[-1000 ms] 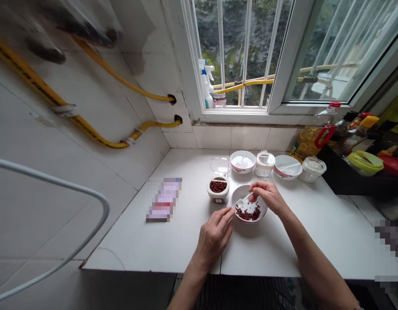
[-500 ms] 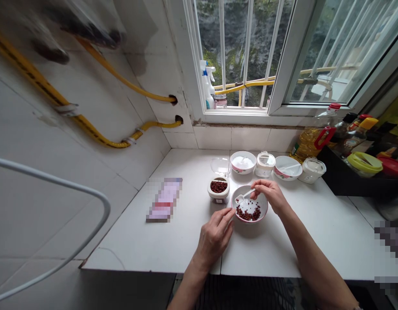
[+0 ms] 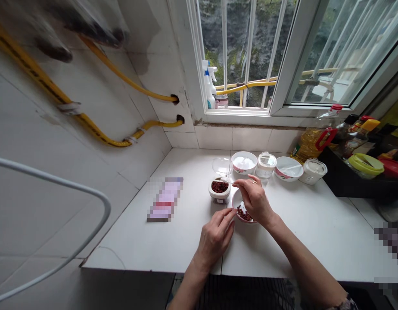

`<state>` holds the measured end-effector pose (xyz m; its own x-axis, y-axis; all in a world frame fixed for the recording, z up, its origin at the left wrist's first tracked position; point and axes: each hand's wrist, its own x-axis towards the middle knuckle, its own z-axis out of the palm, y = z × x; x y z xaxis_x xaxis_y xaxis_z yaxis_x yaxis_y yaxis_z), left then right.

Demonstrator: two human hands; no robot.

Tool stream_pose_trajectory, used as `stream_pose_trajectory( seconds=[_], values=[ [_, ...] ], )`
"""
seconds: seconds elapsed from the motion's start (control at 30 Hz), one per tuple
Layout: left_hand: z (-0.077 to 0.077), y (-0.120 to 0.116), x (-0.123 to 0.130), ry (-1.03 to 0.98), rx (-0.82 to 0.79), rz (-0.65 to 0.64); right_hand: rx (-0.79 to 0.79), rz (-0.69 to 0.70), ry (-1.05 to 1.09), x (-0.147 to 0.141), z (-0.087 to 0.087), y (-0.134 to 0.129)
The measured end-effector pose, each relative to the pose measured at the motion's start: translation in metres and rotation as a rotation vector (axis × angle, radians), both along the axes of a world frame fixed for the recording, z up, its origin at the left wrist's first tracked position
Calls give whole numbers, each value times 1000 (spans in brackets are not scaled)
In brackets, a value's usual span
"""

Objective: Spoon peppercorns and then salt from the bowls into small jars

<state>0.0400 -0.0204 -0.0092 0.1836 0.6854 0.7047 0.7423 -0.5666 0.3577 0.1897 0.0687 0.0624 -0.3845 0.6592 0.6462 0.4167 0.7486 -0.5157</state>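
My right hand [image 3: 255, 197] is closed on a small white spoon [image 3: 228, 181], its end over the mouth of an open jar [image 3: 220, 198] full of dark reddish-brown peppercorn-like grains. Under that hand stands a white bowl [image 3: 237, 199] with a pink rim, partly hidden. A layer of the same grains [image 3: 242, 214] lies in its bottom. The fingertips of my left hand [image 3: 215, 236] hold the bowl's left rim, with the hand resting on the counter. The jar's clear lid [image 3: 222, 165] is tipped back behind it.
Behind are a bowl of white powder [image 3: 244, 163], a lidded jar [image 3: 266, 164], a bowl with a white spoon [image 3: 288, 168] and another jar [image 3: 313, 171]. An oil bottle [image 3: 310, 140] stands at right. A blurred purple item [image 3: 166, 199] lies left on the white counter [image 3: 137, 245].
My right hand has moved left with the spoon, from over the bowl to the open jar's mouth. My left hand stays at the bowl's rim.
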Motion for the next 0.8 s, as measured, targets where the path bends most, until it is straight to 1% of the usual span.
stream_pose_trajectory(
  seconds=[0.07, 0.1, 0.2, 0.27, 0.33, 0.43, 0.53, 0.63, 0.7, 0.8],
  values=[
    [0, 0, 0, 2, 0, -1, 32, -20, 19, 3, 2, 0],
    [0, 0, 0, 3, 0, -2, 23, -35, 43, 6, 4, 0],
    [0, 0, 0, 6, -1, -1, -95, -89, 105, 19, 10, 1],
    [0, 0, -1, 6, 1, 1, -197, -126, 96, 30, 11, 3],
    [1, 0, 0, 7, 2, -3, -256, -164, 24, 40, 8, 7],
    [1, 0, 0, 13, 5, 0, -282, -190, -159, 45, -1, 12],
    [0, 0, 0, 18, 9, 11, -309, -150, -253, 39, -8, 11],
    [1, 0, -1, 17, 4, 11, -379, -65, -206, 31, -8, 6],
    [1, 0, -1, 14, 1, 8, -484, -23, -120, 28, -5, 3],
    [1, 0, -1, 14, 4, 3, -733, 1, 59, 30, -1, 3]
  ],
)
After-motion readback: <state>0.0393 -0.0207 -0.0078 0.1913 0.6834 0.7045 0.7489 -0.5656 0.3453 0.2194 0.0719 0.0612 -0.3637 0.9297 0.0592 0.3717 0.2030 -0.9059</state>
